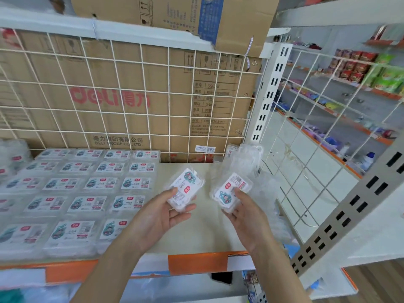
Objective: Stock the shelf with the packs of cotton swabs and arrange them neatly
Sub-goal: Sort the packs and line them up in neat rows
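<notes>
1 swab pack (pixel 183 190) in the left hand (pixel 160 215), another pack (pixel 232 192) in the right hand (pixel 248 218); carton (pixel 135 119) reads "deli".

White wire grid (pixel 168 92), cardboard boxes (pixel 109 119) behind; far shelves (pixel 349 84) right, wood floor (pixel 376 278)

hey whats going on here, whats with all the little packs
A person is stocking a shop shelf with packs of cotton swabs. The left hand holds one pack and the right hand holds another pack, both above the bare part of the shelf. Neat rows of packs cover the left side, labels up. A few loose packs lie at the back right corner, by the wire grid.
</notes>
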{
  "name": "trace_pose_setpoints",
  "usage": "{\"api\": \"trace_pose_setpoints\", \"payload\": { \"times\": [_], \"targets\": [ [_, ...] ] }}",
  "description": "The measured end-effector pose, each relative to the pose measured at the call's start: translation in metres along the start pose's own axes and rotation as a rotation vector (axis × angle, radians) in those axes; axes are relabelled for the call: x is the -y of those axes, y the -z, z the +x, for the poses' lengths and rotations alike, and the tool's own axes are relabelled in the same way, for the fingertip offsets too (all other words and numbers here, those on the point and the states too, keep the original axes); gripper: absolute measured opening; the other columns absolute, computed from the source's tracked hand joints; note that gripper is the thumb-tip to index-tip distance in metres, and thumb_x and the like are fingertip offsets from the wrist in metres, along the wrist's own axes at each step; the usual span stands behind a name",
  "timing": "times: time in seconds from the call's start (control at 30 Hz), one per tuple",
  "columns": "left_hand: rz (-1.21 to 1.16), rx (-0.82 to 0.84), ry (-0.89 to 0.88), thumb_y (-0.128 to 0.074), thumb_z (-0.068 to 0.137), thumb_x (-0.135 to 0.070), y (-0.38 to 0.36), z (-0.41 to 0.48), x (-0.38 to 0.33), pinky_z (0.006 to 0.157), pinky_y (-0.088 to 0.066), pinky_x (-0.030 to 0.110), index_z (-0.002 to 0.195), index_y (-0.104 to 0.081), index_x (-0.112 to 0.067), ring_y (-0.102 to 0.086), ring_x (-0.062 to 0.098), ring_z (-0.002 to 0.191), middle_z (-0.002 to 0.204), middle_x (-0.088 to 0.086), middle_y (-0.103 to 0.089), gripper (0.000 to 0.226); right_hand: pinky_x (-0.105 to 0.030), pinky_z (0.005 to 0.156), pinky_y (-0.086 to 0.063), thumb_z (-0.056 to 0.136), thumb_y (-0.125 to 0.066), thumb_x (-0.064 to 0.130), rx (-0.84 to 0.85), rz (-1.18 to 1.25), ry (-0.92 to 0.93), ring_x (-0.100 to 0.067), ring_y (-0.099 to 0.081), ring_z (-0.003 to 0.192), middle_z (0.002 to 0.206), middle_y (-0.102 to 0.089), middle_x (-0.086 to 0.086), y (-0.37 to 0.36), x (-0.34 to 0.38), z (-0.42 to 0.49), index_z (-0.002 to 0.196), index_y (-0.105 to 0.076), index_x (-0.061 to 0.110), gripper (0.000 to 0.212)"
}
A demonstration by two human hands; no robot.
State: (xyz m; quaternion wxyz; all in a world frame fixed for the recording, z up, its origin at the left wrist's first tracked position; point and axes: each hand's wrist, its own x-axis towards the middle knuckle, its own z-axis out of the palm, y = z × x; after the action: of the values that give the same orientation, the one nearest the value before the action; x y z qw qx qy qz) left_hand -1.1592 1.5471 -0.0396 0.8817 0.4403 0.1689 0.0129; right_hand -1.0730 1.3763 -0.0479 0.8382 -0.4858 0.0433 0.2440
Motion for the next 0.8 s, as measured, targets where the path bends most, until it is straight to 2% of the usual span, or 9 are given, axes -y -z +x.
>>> {"api": "trace_pose_setpoints", "payload": {
  "times": [0.1, 0.2, 0.37, 0.43, 0.5, 0.57, 0.67, 0.73, 0.8],
  "targets": [
    [-0.006, -0.060, -0.050, -0.054, 0.077, -0.025, 0.003, -0.003, -0.001, 0.075, -0.058, 0.032, 0.115, -0.057, -0.008, -0.069, 0.027, 0.095, 0.108, 0.016, -0.069, 0.041, -0.021, 0.067, -0.052, 0.091, -0.054, 0.015, 0.025, -0.036, 0.026, -0.011, -0.070, 0.079, 0.088, -0.074, -0.002, -0.005, -0.001, 0.002, 0.102, -0.063, 0.013, 0.014],
    [0.042, -0.166, -0.100, -0.053, 0.087, -0.019, 0.009, -0.003, -0.005, 0.070, -0.059, 0.030, 0.104, -0.062, -0.007, -0.070, 0.023, 0.085, 0.096, 0.011, -0.072, 0.023, -0.019, 0.064, -0.054, 0.091, -0.053, 0.014, 0.109, -0.057, 0.061, -0.014, -0.070, 0.085, 0.097, -0.073, -0.005, -0.011, -0.002, 0.001, 0.108, -0.062, 0.011, 0.019],
    [0.158, -0.181, -0.175, -0.053, 0.092, -0.015, 0.016, 0.001, -0.018, 0.065, -0.056, 0.025, 0.108, -0.060, -0.007, -0.069, 0.020, 0.087, 0.095, 0.007, -0.073, 0.020, -0.025, 0.068, -0.055, 0.077, -0.062, 0.017, 0.171, -0.074, 0.143, -0.022, -0.068, 0.093, 0.104, -0.071, -0.009, -0.029, -0.007, 0.004, 0.114, -0.057, 0.011, 0.038],
    [0.234, -0.174, -0.209, -0.064, 0.085, -0.018, 0.020, 0.007, -0.024, 0.067, -0.055, 0.022, 0.108, -0.061, -0.009, -0.069, 0.015, 0.085, 0.094, 0.005, -0.073, 0.025, -0.026, 0.064, -0.055, 0.075, -0.065, 0.019, 0.164, -0.059, 0.160, -0.022, -0.067, 0.092, 0.105, -0.070, -0.011, -0.037, -0.010, 0.007, 0.115, -0.057, 0.013, 0.041],
    [0.278, -0.176, -0.235, -0.065, 0.071, -0.026, 0.024, 0.013, -0.031, 0.067, -0.052, 0.021, 0.106, -0.062, -0.009, -0.067, 0.015, 0.086, 0.097, 0.006, -0.072, 0.039, -0.026, 0.063, -0.055, 0.067, -0.078, 0.026, 0.167, -0.036, 0.167, -0.023, -0.068, 0.090, 0.105, -0.069, -0.013, -0.046, -0.013, 0.010, 0.111, -0.058, 0.011, 0.051],
    [0.236, -0.165, -0.263, -0.062, 0.067, -0.027, 0.028, 0.018, -0.038, 0.066, -0.052, 0.021, 0.104, -0.061, -0.008, -0.067, 0.015, 0.084, 0.098, 0.008, -0.072, 0.042, -0.028, 0.066, -0.055, 0.054, -0.089, 0.033, 0.194, -0.020, 0.175, -0.024, -0.068, 0.093, 0.107, -0.069, -0.015, -0.057, -0.016, 0.013, 0.110, -0.058, 0.008, 0.069],
    [0.215, -0.138, -0.277, -0.062, 0.067, -0.026, 0.033, 0.024, -0.047, 0.065, -0.053, 0.023, 0.103, -0.058, -0.008, -0.067, 0.015, 0.081, 0.091, 0.005, -0.073, 0.040, -0.028, 0.074, -0.055, 0.072, -0.077, 0.018, 0.214, -0.041, 0.184, -0.026, -0.066, 0.102, 0.113, -0.067, -0.015, -0.077, -0.024, 0.018, 0.116, -0.058, 0.005, 0.050],
    [0.254, -0.136, -0.276, -0.063, 0.066, -0.025, 0.037, 0.027, -0.050, 0.060, -0.053, 0.022, 0.104, -0.058, -0.012, -0.068, 0.013, 0.076, 0.087, 0.001, -0.073, 0.040, -0.033, 0.081, -0.055, 0.071, -0.075, 0.024, 0.230, -0.036, 0.181, -0.029, -0.064, 0.106, 0.115, -0.066, -0.016, -0.088, -0.031, 0.021, 0.120, -0.057, 0.004, 0.055],
    [0.305, -0.120, -0.256, -0.063, 0.067, -0.025, 0.039, 0.028, -0.054, 0.062, -0.053, 0.023, 0.107, -0.059, -0.017, -0.069, 0.015, 0.079, 0.092, 0.003, -0.073, 0.040, -0.042, 0.090, -0.053, 0.068, -0.073, 0.030, 0.265, -0.039, 0.152, -0.033, -0.062, 0.108, 0.116, -0.065, -0.017, -0.096, -0.037, 0.023, 0.121, -0.057, 0.005, 0.060]
  ]
}}
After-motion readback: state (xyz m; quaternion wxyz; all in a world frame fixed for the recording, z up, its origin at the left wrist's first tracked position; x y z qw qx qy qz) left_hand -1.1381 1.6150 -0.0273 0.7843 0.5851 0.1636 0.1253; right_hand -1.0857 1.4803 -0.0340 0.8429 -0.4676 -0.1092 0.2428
